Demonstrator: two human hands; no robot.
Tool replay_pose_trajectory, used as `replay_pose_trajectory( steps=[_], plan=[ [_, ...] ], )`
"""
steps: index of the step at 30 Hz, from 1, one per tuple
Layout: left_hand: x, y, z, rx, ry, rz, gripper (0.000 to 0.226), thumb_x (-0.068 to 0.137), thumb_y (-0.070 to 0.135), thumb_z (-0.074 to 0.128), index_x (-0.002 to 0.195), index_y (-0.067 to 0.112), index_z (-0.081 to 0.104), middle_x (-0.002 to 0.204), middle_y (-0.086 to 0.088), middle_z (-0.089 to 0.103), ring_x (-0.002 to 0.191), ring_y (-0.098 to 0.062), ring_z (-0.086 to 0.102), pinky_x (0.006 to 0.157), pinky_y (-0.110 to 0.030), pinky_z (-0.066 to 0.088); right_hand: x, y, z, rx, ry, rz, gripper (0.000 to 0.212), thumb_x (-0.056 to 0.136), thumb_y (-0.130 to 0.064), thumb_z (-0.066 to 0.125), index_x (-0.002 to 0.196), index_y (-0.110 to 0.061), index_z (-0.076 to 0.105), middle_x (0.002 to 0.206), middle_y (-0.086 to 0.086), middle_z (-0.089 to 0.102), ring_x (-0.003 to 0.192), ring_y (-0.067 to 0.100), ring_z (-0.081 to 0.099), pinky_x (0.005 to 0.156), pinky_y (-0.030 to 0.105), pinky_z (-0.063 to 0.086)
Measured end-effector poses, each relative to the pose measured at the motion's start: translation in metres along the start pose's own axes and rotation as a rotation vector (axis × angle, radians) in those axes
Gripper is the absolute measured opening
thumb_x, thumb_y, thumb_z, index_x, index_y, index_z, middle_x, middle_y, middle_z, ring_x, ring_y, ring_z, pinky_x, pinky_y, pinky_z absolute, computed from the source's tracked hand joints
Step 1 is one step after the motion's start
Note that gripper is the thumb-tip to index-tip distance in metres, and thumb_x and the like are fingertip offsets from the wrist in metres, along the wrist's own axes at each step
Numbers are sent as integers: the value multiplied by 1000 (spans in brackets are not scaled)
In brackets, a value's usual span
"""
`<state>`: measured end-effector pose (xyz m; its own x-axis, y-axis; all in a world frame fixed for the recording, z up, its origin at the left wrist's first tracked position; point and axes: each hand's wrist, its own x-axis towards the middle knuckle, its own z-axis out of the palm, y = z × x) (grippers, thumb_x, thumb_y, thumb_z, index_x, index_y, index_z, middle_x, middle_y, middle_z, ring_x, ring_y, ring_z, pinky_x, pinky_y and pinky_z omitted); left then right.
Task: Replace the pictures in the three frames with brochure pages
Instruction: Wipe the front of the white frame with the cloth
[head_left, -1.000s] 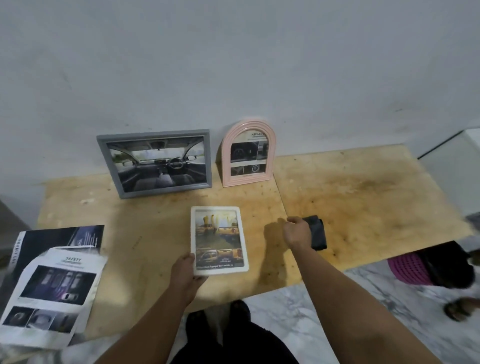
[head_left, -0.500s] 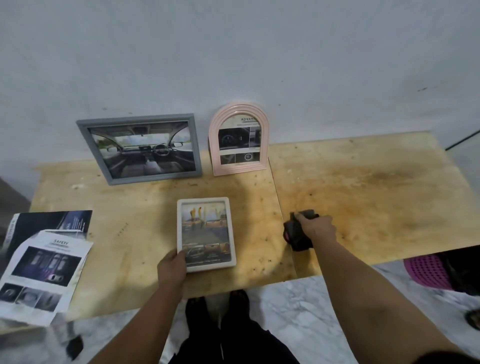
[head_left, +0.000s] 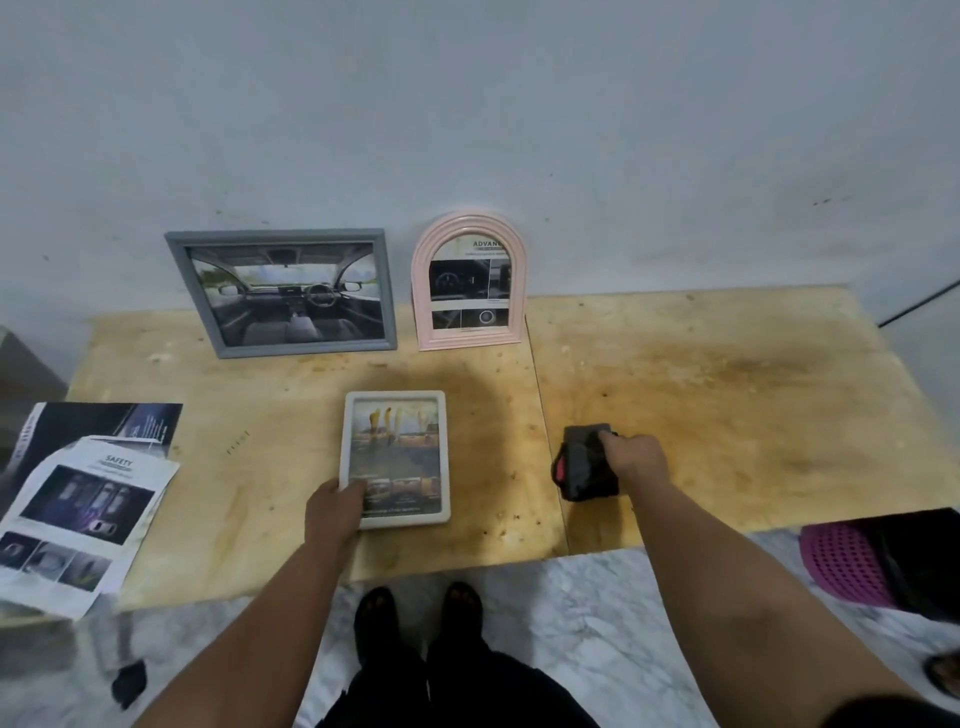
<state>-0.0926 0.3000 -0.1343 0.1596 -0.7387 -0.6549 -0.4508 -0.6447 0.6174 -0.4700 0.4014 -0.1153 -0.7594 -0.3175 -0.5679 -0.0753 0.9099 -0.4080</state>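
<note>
A white rectangular frame (head_left: 396, 457) lies flat on the wooden table (head_left: 727, 395) with a car brochure page in it. My left hand (head_left: 335, 506) holds its lower left corner, thumb on the front. My right hand (head_left: 631, 460) grips a small black object with a red spot (head_left: 582, 467) resting on the table to the right of the frame. A grey frame (head_left: 283, 291) with a car-interior picture and a pink arched frame (head_left: 467, 283) with a brochure page lean against the wall at the back. Loose brochure pages (head_left: 78, 504) lie at the table's left end.
A white wall stands directly behind the table. A purple perforated basket (head_left: 841, 566) sits on the marble floor at the right, below the table edge. My feet (head_left: 415, 608) stand at the table's front edge.
My right hand has drawn the black object a little toward me and now grips it from the right. My left hand stays on the white frame's corner. The camera view has shifted slightly.
</note>
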Motion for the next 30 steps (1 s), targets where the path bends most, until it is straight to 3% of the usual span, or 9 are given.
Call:
replay_pose_trajectory(
  steps=[6, 9, 11, 14, 17, 20, 23, 28, 30],
  plan=[
    [1, -5, 1, 16, -4, -2, 39, 97, 24, 61, 131, 4, 64, 118, -16, 68, 101, -36, 64, 95, -45, 53, 13, -2, 23, -50, -19, 55, 66, 89, -58, 70, 106, 3, 51, 86, 12, 59, 88, 33, 58, 70, 40, 48],
    [1, -4, 0, 14, -11, -7, 38, 98, 21, 62, 131, 2, 63, 111, -14, 66, 98, -35, 63, 88, -40, 50, 15, -3, 32, -93, 18, 164, 78, 86, -54, 75, 136, -3, 43, 133, 22, 52, 124, 40, 47, 86, 46, 46],
    [1, -4, 1, 14, -9, -14, 39, 98, 20, 63, 133, 3, 62, 109, -13, 64, 99, -35, 63, 92, -43, 51, 14, -6, 32, -27, 37, 185, 79, 87, -43, 78, 141, -5, 35, 141, 24, 45, 130, 42, 44, 93, 50, 46],
    [0, -3, 0, 29, -15, -18, 40, 97, 20, 64, 132, 2, 63, 110, -13, 64, 100, -36, 62, 98, -46, 53, 17, -7, 32, 90, 14, 143, 64, 90, -20, 74, 140, 0, 39, 123, 22, 59, 114, 39, 60, 89, 48, 53],
    [-2, 4, -4, 54, -8, -40, 58, 90, 36, 66, 139, 6, 58, 125, -15, 64, 108, -37, 61, 104, -47, 49, 10, -5, 28, 186, -32, 45, 32, 88, -13, 76, 114, -1, 63, 101, 16, 66, 97, 35, 64, 76, 39, 51],
    [-11, 18, -7, 305, 112, 24, 69, 85, 44, 64, 148, 21, 50, 144, -17, 51, 129, -44, 47, 109, -50, 41, -3, -13, 18, 435, -145, -42, 8, 90, -9, 74, 94, -5, 68, 103, 17, 72, 93, 33, 67, 74, 41, 56],
    [-25, 42, -4, 367, 203, 252, 53, 91, 32, 66, 143, 24, 56, 145, -14, 49, 133, -45, 40, 106, -56, 40, -20, -28, 7, 593, -361, -110, 15, 90, -16, 70, 104, -12, 74, 113, 18, 73, 102, 37, 69, 87, 53, 56],
    [-40, 84, 21, 213, -83, 470, 48, 92, 39, 71, 137, 25, 61, 142, -1, 58, 128, -23, 53, 110, -42, 43, -63, -67, -4, 750, -665, -163, 21, 98, -21, 52, 108, -11, 67, 89, 5, 68, 77, 15, 63, 61, 28, 44],
    [-49, 97, 34, 180, -228, 518, 54, 91, 44, 73, 140, 27, 57, 137, 7, 55, 125, -16, 51, 104, -37, 45, -75, -80, -3, 785, -782, -174, 25, 99, -19, 48, 115, -6, 63, 91, 8, 68, 76, 16, 65, 62, 28, 46]
  ],
)
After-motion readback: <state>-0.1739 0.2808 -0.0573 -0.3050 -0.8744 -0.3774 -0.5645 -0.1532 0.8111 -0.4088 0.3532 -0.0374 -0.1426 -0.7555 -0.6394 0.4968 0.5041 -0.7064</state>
